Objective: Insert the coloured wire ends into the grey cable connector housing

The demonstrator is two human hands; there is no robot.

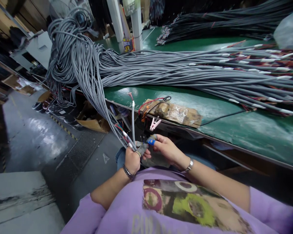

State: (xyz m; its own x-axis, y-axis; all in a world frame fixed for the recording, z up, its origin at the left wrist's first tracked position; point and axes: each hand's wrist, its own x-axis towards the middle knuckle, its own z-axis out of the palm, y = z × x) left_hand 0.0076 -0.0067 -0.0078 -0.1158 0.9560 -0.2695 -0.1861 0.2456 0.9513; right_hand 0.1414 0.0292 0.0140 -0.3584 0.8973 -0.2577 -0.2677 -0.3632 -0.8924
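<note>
Nearest, above the purple shirt (pixel 122 208), the grey cables (pixel 109 122) are held by their ends in the left hand (pixel 133 161), whose grip is closed around them. Coloured wires (pixel 120 126) are bared at several of these ends, and 1 loose cable (pixel 133 123) is left standing upright from the grip. The thumb and forefinger of the right hand (pixel 167 149) are brought close together beside the left fingers; whether a wire is pinched there cannot be told (the tips are wrapped and very small in view). The step in hand is judged to be fine fingertip work on the wire ends; for the next move, a steady left hold and well-separated strands are called for.

Just beyond, a pink clip (pixel 155 123) is seen at the edge of the bench (pixel 221 126), beside a wooden board (pixel 185 116) to which leads are attached. Access past the edge is partly blocked by both. Farther back, the green surface is covered by a long grey bundle (pixel 148 68), with black cables (pixel 221 22) laid behind it.
</note>
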